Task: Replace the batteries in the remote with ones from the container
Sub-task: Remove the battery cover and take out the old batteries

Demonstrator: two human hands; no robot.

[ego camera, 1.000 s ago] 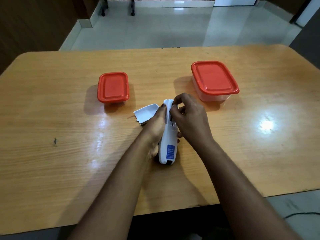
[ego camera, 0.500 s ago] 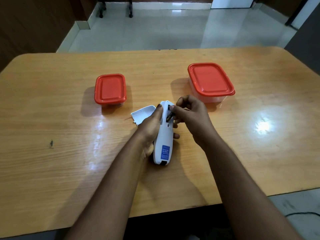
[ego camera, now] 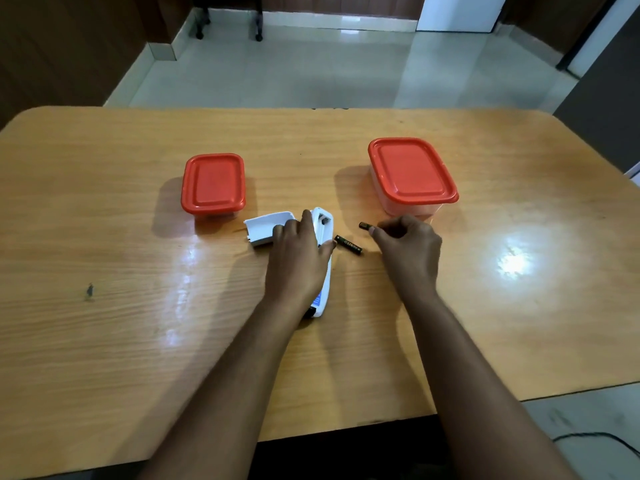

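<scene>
The white remote (ego camera: 323, 233) lies back-up on the wooden table (ego camera: 104, 271), its battery bay open at the far end. My left hand (ego camera: 298, 258) presses down on it and grips it. Its white cover (ego camera: 266, 227) rests just to the left. One dark battery (ego camera: 348, 244) lies loose on the table right of the remote. My right hand (ego camera: 407, 249) pinches a second dark battery (ego camera: 364, 225) at its fingertips, low over the table. Two containers with red lids stand closed: a small one (ego camera: 213, 183) at the left, a larger one (ego camera: 412, 174) at the right.
The table's near edge runs just below my forearms. Tiled floor (ego camera: 311, 71) lies beyond the far edge. A small dark mark (ego camera: 90, 292) sits on the left of the tabletop. A cable (ego camera: 595, 441) lies on the floor at the lower right.
My right hand has left the battery bay and moved right with a battery. Another battery now lies on the table beside the remote. My left hand has flattened onto the remote.
</scene>
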